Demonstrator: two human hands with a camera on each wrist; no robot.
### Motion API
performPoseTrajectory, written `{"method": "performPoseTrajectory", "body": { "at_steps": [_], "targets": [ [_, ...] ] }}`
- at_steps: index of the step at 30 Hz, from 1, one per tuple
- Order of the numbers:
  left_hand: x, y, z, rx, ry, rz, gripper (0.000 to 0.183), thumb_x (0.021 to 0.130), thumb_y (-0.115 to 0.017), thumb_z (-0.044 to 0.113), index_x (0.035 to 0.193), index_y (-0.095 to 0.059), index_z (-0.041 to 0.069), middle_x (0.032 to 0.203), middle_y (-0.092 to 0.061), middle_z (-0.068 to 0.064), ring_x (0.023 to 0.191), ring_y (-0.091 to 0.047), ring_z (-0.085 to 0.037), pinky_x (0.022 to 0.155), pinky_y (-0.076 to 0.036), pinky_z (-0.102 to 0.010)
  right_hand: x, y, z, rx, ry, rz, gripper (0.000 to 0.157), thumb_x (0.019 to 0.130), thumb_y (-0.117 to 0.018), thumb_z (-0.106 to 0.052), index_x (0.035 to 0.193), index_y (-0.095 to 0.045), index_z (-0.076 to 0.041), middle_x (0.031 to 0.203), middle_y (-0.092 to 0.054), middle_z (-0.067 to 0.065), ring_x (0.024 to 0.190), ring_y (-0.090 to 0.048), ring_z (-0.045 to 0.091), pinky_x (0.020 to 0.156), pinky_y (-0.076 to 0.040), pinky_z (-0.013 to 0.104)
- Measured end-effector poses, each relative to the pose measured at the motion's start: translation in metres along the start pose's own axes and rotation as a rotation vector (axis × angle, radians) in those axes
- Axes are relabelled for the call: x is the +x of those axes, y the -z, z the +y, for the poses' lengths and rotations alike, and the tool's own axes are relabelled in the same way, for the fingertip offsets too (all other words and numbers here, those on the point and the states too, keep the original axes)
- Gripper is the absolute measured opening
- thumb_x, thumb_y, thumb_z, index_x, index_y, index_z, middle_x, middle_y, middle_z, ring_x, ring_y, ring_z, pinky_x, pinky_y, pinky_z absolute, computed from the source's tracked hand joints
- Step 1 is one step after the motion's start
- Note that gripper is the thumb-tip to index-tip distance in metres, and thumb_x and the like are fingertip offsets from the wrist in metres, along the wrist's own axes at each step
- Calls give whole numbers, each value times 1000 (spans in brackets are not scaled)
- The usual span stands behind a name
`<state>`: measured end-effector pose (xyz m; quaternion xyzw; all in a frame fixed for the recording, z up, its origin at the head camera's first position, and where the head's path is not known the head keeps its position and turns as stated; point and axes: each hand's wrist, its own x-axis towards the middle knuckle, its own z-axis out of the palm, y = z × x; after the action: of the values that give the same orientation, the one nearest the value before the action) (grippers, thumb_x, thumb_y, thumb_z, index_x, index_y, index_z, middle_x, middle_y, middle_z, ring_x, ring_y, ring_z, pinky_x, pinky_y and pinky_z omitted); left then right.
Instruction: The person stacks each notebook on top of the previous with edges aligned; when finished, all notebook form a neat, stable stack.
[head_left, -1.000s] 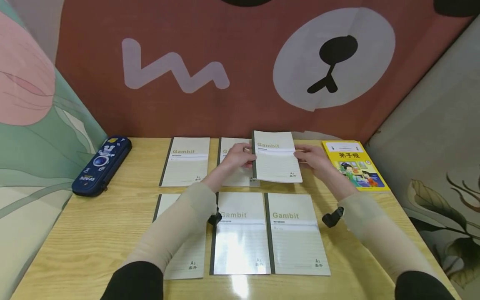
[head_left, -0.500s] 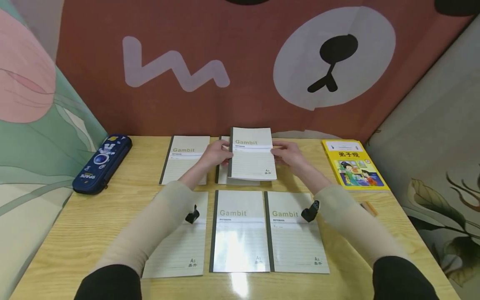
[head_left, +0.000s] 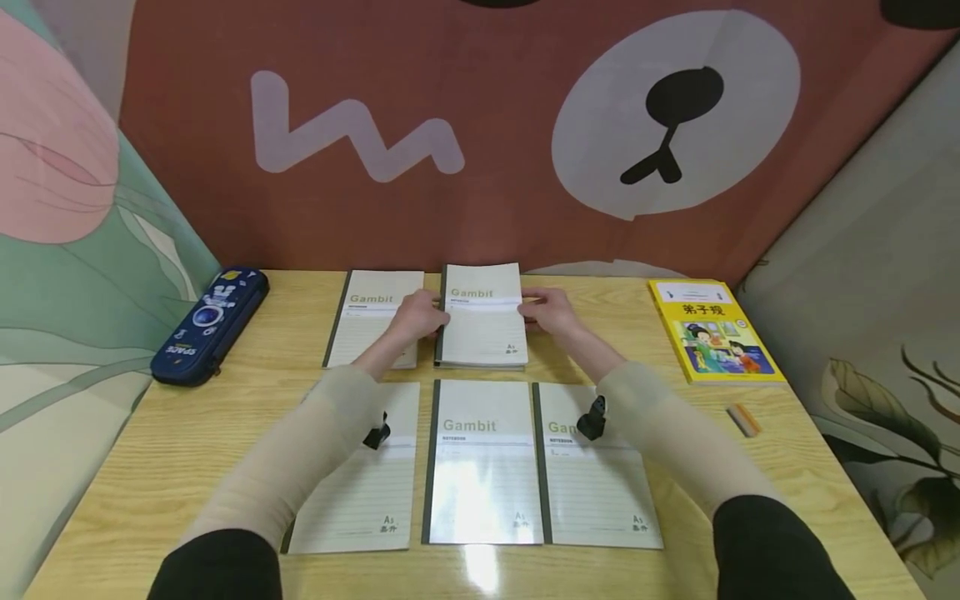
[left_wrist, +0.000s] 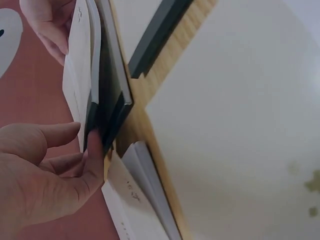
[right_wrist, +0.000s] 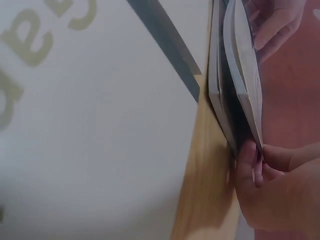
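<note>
- Head view: our left hand [head_left: 416,317] and right hand [head_left: 551,311] narrowly pinch the upper notebook [head_left: 483,325].
- Likely for alignment over the lower notebook [right_wrist: 214,75], near the table's [head_left: 296,333] far edge.

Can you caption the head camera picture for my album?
Left hand and right hand holding a Gambit notebook above another notebook, navy SPACE pencil case far left.
</note>
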<state>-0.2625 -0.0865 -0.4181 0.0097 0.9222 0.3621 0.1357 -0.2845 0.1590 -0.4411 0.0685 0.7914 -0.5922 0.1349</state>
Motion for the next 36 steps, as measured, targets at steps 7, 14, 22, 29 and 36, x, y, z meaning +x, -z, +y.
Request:
{"method": "performPoseTrajectory", "body": {
  "at_steps": [7, 14, 22, 29, 36],
  "targets": [
    [4, -7, -2, 72, 25, 16, 9, 97, -56, 8, 92, -61, 2, 96, -54, -11, 72, -53, -19, 58, -41, -24, 3, -6, 4, -10, 9, 14, 46, 101, -59, -3, 147, -54, -1, 127, -64, 25, 84, -67, 13, 77, -60, 25],
    [4, -9, 0, 122, 48, 19, 29, 98, -54, 11, 120, -63, -5, 129, -55, -21, 96, -51, -28, 68, -42, -29, 4, -8, 7, -54, 38, 23, 47, 102, -58, -3, 148, -53, 0, 130, -61, 28, 90, -67, 19, 89, -62, 36],
    [6, -11, 3, 154, 71, 24, 37, 99, -54, 13, 129, -60, -7, 131, -55, -21, 95, -52, -28, 70, -44, -31, 7, -9, 5, -175, 72, 24, 46, 101, -59, -3, 147, -53, 2, 134, -64, 27, 97, -71, 25, 78, -64, 29],
    [7, -11, 8, 222, 80, 34, 24, 98, -53, 12, 107, -68, -4, 118, -60, -19, 88, -53, -26, 65, -43, -30, 7, -9, 4, -298, 82, 28, 49, 100, -61, -4, 148, -53, -2, 133, -67, 25, 96, -72, 22, 78, -63, 28],
    [7, -12, 13, 243, 116, 40, 19, 97, -55, 12, 98, -67, -2, 104, -60, -16, 81, -53, -25, 61, -42, -31, 5, -9, 3, -363, 103, 49, 47, 97, -63, -3, 144, -58, -2, 131, -68, 24, 97, -71, 22, 78, -63, 28]
  ]
}}
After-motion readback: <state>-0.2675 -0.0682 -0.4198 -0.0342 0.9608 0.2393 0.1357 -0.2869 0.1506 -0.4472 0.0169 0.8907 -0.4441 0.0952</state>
